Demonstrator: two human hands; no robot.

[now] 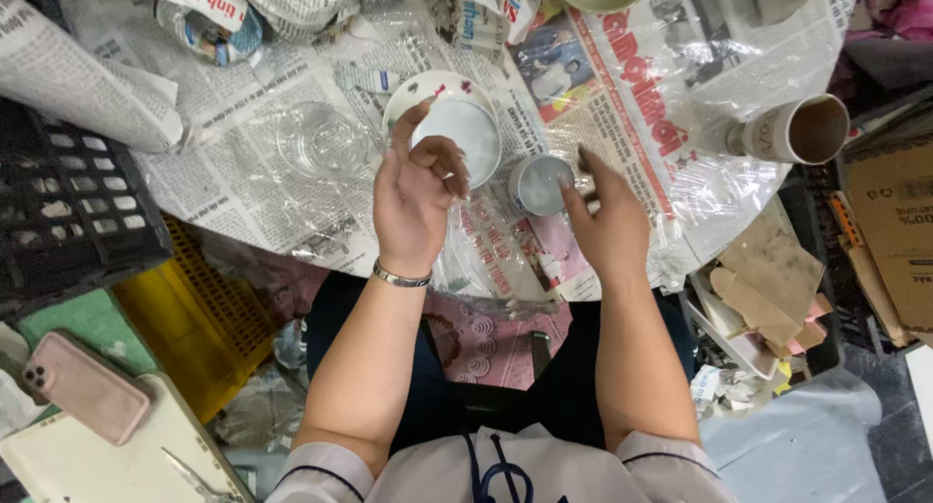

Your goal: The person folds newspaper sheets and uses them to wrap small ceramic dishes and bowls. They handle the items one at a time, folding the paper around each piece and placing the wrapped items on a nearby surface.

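A clear glass bowl (322,139) is sitting at far left on the newspaper (233,173). Your left hand (416,197) is gripping the white bowl's (457,124) rim, fingers clamped, tilting it toward you, seemingly for a look inside. Your right hand (607,221) is hovering, fingers apart, beside the small cup (540,184).

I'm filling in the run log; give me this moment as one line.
left hand: on white bowl | right hand: open beside small cup | surface: newspaper-covered table

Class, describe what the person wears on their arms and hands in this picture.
Both forearms are bare. The left hand has a silver bracelet at the wrist; the right hand wears nothing visible. Short pale sleeves with dark piping end near the elbows.
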